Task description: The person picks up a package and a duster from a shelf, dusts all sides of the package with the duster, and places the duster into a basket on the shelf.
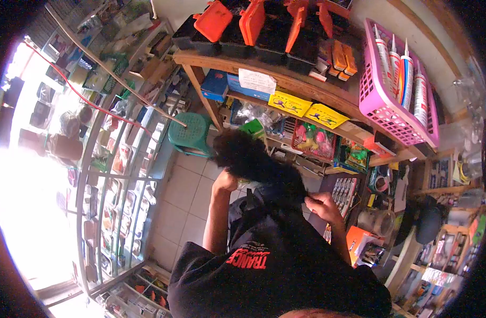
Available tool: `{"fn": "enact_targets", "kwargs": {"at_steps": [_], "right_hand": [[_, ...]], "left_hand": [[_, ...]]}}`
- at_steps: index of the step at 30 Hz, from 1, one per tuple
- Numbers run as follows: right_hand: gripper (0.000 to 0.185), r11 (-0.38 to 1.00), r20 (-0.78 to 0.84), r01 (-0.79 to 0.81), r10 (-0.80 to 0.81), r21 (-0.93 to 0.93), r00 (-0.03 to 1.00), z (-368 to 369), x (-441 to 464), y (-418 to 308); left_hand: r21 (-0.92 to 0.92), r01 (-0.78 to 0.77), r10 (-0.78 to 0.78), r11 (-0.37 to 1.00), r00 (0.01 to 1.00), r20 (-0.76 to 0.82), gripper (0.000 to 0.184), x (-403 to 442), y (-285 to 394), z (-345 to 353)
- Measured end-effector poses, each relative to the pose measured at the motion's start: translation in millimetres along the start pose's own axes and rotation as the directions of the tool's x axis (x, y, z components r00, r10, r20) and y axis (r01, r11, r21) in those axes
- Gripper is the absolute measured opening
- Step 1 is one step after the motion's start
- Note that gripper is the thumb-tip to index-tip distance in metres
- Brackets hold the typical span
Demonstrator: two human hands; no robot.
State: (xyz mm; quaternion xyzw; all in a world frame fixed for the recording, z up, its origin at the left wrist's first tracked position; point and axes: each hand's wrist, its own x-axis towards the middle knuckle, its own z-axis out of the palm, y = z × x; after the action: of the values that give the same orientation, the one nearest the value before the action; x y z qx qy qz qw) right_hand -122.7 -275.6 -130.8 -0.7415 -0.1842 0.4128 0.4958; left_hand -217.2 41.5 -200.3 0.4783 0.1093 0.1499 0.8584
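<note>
My left hand [227,181] is closed at the near left edge of a bushy black fluffy thing [253,159], which looks like a duster head. On its other side, my right hand [325,206] has its fingers pinched together at the dark lower right edge of the same thing. The fluff hides my left fingertips, and any handle is out of sight. Just below, a dark strap [249,200] shows in front of my black T-shirt [285,270] with red lettering.
A green plastic stool [190,132] stands on the tiled floor [182,196]. Ahead, a wooden shelf [306,87] carries orange-lidded black bins [301,50] and a pink basket [383,114] of sealant tubes. Glass display shelves [113,212] line the left; more stocked shelves [449,233] stand right.
</note>
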Motion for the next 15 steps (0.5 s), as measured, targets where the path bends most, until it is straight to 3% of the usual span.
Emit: {"fn": "enact_targets", "kwargs": {"at_steps": [2,4,5,7,8,10,11,12,13,14,15], "right_hand": [[0.032,0.989,-0.018,-0.026,0.029,0.148,0.999,5.5,1.3,-2.9],[0.031,0.985,-0.005,-0.064,0.065,0.159,0.998,9.3,1.1,-4.4],[0.031,0.983,0.001,-0.082,0.083,0.163,0.997,9.9,0.9,-4.7],[0.03,1.0,0.04,0.024,-0.024,-0.006,0.999,5.1,-0.6,-2.1],[0.03,0.993,0.066,0.081,-0.075,-0.088,0.995,4.0,-1.0,-3.1],[0.03,0.998,-0.041,-0.014,0.016,0.061,0.999,9.7,-3.3,-18.4],[0.03,0.989,-0.088,-0.056,0.069,0.138,0.994,12.4,-4.7,-25.2],[0.03,0.999,-0.04,-0.025,0.026,0.047,0.999,9.4,-4.5,-20.7],[0.03,0.999,0.012,0.013,-0.012,-0.042,1.0,4.3,-3.5,-12.7],[0.03,0.991,0.065,0.053,-0.045,-0.127,0.997,2.1,-3.4,-9.7],[0.03,0.997,0.023,0.035,-0.034,-0.068,0.999,4.5,-4.2,-10.9]], "left_hand": [[0.258,-0.098,0.064,0.961,0.989,0.137,0.054,4.8,1.5,-9.5],[0.052,0.131,-0.139,0.99,0.968,0.207,0.047,2.9,9.4,-8.6],[0.128,0.132,-0.16,0.983,0.956,0.247,0.043,3.0,24.7,3.6],[0.46,-0.073,0.058,0.885,0.997,0.047,0.046,5.5,14.1,9.9],[0.356,0.07,-0.089,0.932,0.995,0.038,0.05,3.6,17.5,8.8],[0.14,0.372,-0.378,0.918,0.926,0.017,0.056,0.0,29.6,11.0],[0.171,0.319,-0.335,0.932,0.94,0.072,0.056,1.0,25.6,8.6],[0.197,0.262,-0.29,0.945,0.949,0.127,0.056,3.2,16.2,3.5],[0.564,-0.143,0.051,0.813,0.983,0.175,0.055,2.3,-3.3,-11.3],[0.627,-0.233,0.13,0.743,0.97,0.207,0.054,1.3,-9.5,-17.8],[0.684,-0.315,0.208,0.659,0.949,0.237,0.053,0.3,-15.5,-24.2]]}}
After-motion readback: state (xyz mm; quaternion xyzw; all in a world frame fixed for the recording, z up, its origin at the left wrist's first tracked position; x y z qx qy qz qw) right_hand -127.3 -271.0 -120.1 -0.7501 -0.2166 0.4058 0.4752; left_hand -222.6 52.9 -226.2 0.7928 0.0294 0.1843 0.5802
